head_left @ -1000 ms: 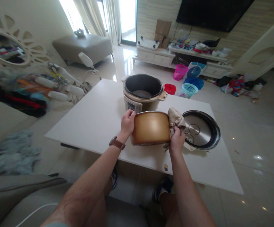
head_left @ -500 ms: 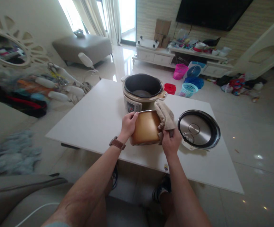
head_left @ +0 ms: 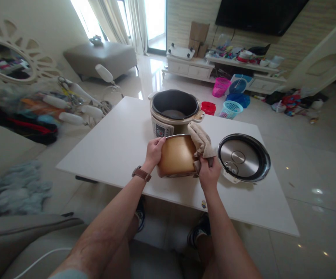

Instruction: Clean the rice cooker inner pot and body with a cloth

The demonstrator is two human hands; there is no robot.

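A golden-brown inner pot (head_left: 177,155) is tilted over the front of the white table (head_left: 107,151). My left hand (head_left: 154,152) grips its left rim, thumb on top. In my right hand (head_left: 210,170) is a beige cloth (head_left: 200,140), bunched against the pot's right side. Right behind the pot stands the cooker body (head_left: 162,126), open at the top, with a dark interior and a control panel in front. The round cooker lid (head_left: 239,157) lies to the right, its metal inner side facing up.
A small sticker (head_left: 204,204) is on the table's front edge. Beyond the table stand a red bin (head_left: 208,108), a light blue basket (head_left: 231,110) and a pink basket (head_left: 221,87). White lamp arms (head_left: 91,111) reach near the table's left side.
My left hand and the pot have shifted slightly left, and the pot's side faces me a little more. The cloth has moved slightly left with my right hand.
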